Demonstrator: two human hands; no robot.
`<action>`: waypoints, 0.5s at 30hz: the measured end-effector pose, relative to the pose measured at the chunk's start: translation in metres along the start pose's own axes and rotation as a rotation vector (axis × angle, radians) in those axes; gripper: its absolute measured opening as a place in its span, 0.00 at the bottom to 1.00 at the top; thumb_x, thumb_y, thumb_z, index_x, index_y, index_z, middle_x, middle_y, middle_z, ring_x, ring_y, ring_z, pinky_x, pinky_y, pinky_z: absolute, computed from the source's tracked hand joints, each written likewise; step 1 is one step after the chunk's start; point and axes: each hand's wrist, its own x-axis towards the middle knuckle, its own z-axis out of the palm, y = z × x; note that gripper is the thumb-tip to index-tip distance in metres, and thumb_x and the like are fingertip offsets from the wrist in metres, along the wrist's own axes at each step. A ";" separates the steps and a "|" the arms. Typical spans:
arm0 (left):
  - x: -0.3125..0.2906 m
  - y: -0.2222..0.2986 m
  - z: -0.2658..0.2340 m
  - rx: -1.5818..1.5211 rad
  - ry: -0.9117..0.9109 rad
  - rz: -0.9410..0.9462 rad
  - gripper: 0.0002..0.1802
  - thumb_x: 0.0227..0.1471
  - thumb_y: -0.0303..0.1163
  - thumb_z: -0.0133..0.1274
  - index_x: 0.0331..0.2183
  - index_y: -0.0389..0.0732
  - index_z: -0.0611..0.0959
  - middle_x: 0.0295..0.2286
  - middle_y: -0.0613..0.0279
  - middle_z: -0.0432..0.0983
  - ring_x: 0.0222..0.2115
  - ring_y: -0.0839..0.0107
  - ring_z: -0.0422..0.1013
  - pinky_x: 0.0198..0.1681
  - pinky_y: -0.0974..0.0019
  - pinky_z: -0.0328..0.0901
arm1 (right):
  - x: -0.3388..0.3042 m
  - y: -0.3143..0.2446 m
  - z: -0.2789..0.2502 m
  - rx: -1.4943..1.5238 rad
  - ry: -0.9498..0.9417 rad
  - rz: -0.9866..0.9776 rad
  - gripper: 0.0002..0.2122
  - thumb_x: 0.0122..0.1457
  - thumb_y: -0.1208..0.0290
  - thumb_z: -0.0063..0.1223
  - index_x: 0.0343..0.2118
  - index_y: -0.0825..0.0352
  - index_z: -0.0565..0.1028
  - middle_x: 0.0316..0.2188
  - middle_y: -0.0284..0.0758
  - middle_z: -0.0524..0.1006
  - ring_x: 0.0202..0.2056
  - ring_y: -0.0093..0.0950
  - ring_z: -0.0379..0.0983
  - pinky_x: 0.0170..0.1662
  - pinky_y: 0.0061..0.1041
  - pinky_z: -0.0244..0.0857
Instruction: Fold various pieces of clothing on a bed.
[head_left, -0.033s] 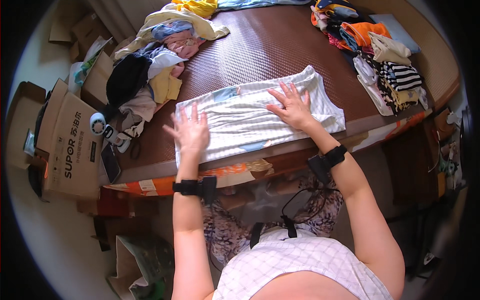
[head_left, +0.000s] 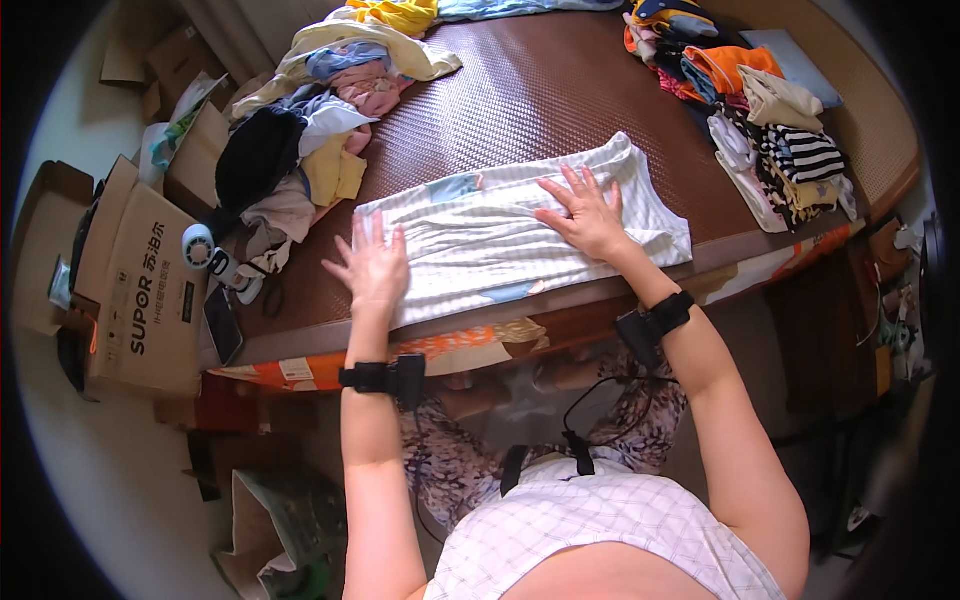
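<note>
A white and pale grey striped garment point(head_left: 478, 232), shaped like a sleeveless top, lies spread sideways along the near edge of a brown woven mat point(head_left: 490, 80). It has light blue patches at its far and near edges, and creases run along its middle. My left hand point(head_left: 376, 268) rests on its left end, fingers spread, with the thumb side over the cloth. Flat on the upper right part lies my right hand point(head_left: 590, 216), its fingers also apart. Neither hand grips the cloth.
A heap of loose clothes point(head_left: 330, 110) lies at the left, with a small white and blue fan point(head_left: 199, 245) and a phone point(head_left: 222, 325) nearby. Folded clothes point(head_left: 770, 130) are stacked at the right. Cardboard boxes point(head_left: 140, 270) stand beside the bed's left side.
My left hand has shifted slightly to the left across the garment's end. My right hand stays in place.
</note>
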 end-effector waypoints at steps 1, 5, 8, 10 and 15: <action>0.001 -0.020 0.005 -0.088 0.067 -0.030 0.33 0.57 0.57 0.29 0.58 0.51 0.59 0.60 0.55 0.48 0.61 0.51 0.42 0.59 0.38 0.34 | 0.001 -0.004 0.002 0.009 0.000 -0.012 0.30 0.53 0.35 0.36 0.57 0.43 0.63 0.63 0.36 0.50 0.65 0.39 0.39 0.60 0.56 0.22; -0.009 -0.023 -0.007 -0.265 0.126 -0.136 0.39 0.48 0.60 0.48 0.45 0.32 0.73 0.57 0.42 0.52 0.58 0.48 0.50 0.57 0.50 0.53 | 0.000 0.002 0.002 -0.014 0.023 0.025 0.30 0.53 0.35 0.36 0.57 0.43 0.63 0.63 0.34 0.51 0.65 0.37 0.39 0.61 0.55 0.23; -0.013 -0.022 -0.023 -0.240 0.074 -0.196 0.40 0.40 0.62 0.56 0.35 0.29 0.76 0.44 0.35 0.68 0.47 0.50 0.66 0.46 0.55 0.64 | -0.001 -0.001 0.001 -0.018 0.021 0.022 0.30 0.53 0.34 0.35 0.57 0.43 0.63 0.63 0.33 0.51 0.65 0.36 0.38 0.61 0.53 0.23; -0.011 -0.030 -0.033 -0.229 -0.026 -0.165 0.43 0.36 0.65 0.57 0.35 0.29 0.78 0.33 0.39 0.76 0.36 0.47 0.74 0.39 0.54 0.68 | 0.000 -0.005 0.000 -0.002 0.005 0.027 0.31 0.53 0.34 0.34 0.57 0.43 0.62 0.63 0.33 0.50 0.65 0.36 0.38 0.62 0.51 0.23; 0.005 -0.051 -0.035 -1.513 -0.458 0.088 0.22 0.43 0.24 0.59 0.43 0.32 0.75 0.32 0.59 0.75 0.32 0.75 0.72 0.35 0.73 0.67 | 0.001 -0.005 0.001 0.000 -0.017 0.029 0.31 0.54 0.34 0.33 0.58 0.42 0.60 0.63 0.34 0.50 0.65 0.35 0.38 0.62 0.51 0.23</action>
